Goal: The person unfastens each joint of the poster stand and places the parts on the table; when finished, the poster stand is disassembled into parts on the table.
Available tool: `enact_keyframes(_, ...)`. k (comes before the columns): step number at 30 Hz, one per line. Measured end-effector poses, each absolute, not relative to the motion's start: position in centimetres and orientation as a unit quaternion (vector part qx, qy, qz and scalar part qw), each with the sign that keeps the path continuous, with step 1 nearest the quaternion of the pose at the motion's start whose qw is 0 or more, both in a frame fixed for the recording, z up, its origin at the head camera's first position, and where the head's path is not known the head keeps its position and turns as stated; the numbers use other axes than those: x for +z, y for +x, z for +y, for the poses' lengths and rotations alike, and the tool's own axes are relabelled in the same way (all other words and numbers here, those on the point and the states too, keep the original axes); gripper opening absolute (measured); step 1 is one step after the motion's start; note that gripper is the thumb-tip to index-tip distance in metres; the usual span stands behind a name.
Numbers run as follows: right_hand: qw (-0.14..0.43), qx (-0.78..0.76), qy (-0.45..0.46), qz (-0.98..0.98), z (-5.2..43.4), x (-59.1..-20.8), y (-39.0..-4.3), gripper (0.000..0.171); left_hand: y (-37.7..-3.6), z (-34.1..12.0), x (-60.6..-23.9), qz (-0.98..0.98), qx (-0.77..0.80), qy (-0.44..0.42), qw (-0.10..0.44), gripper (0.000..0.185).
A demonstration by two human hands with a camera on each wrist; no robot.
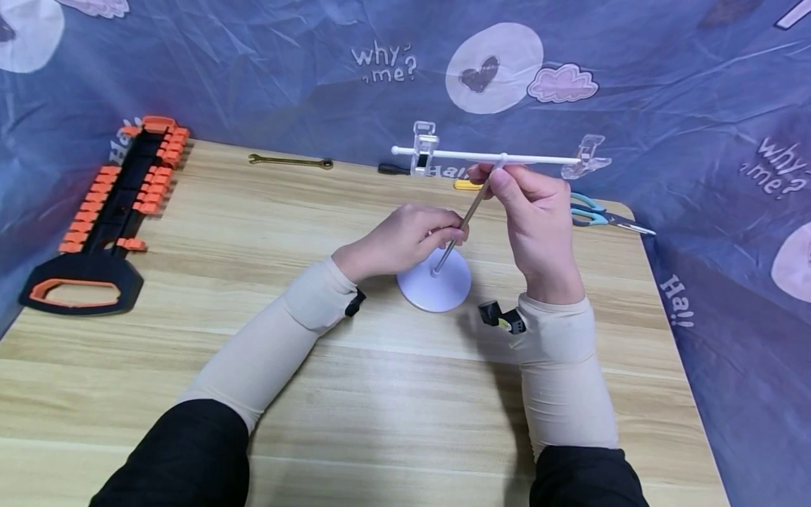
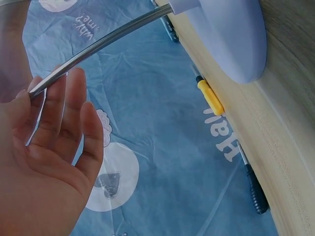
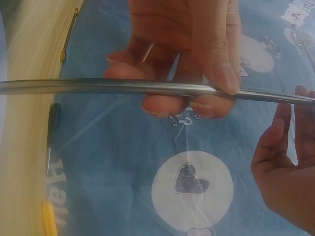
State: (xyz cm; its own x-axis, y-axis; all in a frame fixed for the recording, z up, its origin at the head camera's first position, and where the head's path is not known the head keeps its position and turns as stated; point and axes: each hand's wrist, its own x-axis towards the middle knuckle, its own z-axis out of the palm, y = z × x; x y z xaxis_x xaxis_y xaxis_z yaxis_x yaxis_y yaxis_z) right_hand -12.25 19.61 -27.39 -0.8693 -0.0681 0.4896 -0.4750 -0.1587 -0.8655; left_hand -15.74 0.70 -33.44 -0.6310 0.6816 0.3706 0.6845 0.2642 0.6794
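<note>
Pale wooden bench draped behind with blue cartoon cloth: nearest, a round white base stands mid-bench, its thin metal rod leaning back. The left hand pinches the rod low while the right hand grips it near the top. Beyond them, the white crossbar with two clear clips looks top-heavy; an uneven pull could bend the rod or tip the stand.

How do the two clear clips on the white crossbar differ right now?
The left clip sits a little in from the left end of the crossbar and stands upright, boxy, with a dark patch showing in it. The right clip sits at the bar's right tip, lies flatter and splayed, and looks fully see-through. Both are clear plastic and ride the same bar, clear of the right hand.
</note>
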Motion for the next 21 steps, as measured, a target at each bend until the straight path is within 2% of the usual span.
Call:
enact_keyframes(13,0.134,0.744,0.210,-0.620,19.59,-27.31,-12.17,0.014,-15.73,0.72,-33.39,-0.798,-0.424,-0.428,-0.004,0.018)
enact_keyframes(21,0.152,0.736,0.202,-0.627,19.36,-27.38,-12.25,0.016,-15.71,0.67,-33.30,-0.803,-0.419,-0.424,-0.007,0.018)
